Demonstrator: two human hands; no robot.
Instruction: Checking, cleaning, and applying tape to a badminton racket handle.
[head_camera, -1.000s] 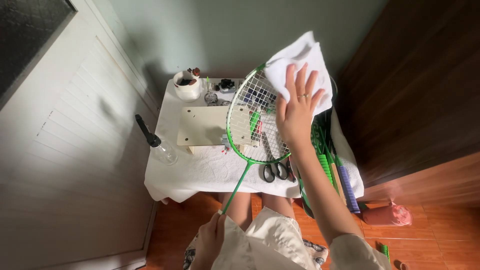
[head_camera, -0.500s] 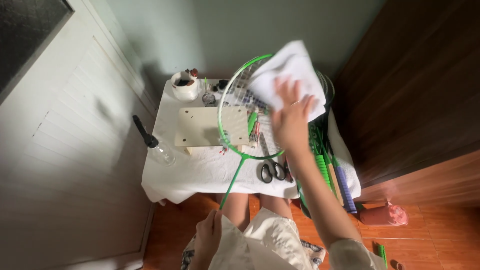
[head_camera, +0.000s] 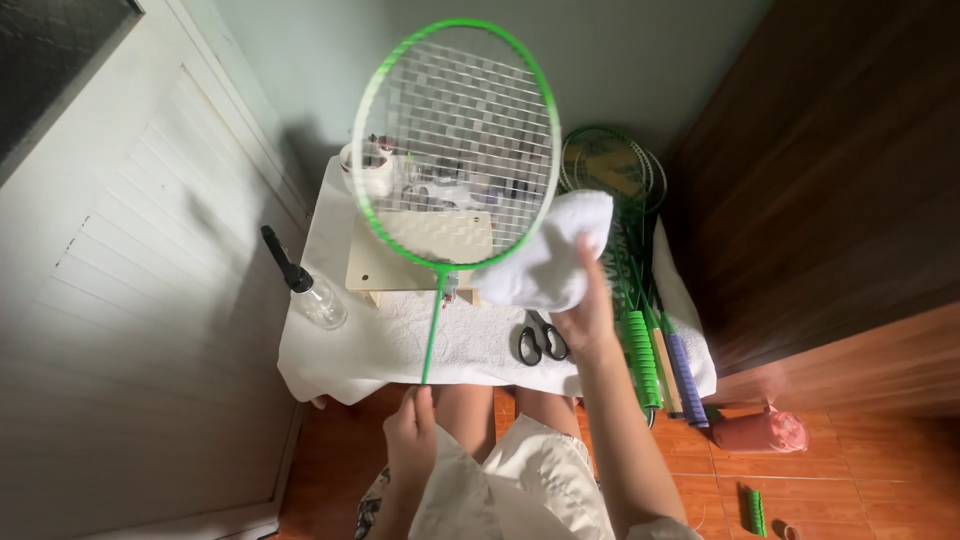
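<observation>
A: Racket (head_camera: 455, 140), green frame, held upright at upper centre of frame above the desk (head_camera: 400, 345). Left hand (head_camera: 412, 440) closed on the handle end; right hand (head_camera: 585, 320) grips a white cloth (head_camera: 545, 260) against the lower right rim.

B: Step, I judge: wiping the frame (strings unclear). Next calls for steady handle grip, cloth following the rim.

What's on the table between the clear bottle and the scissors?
Head view: between clear bottle and scissors, only white table cover, crossed by the green racket shaft.
</observation>
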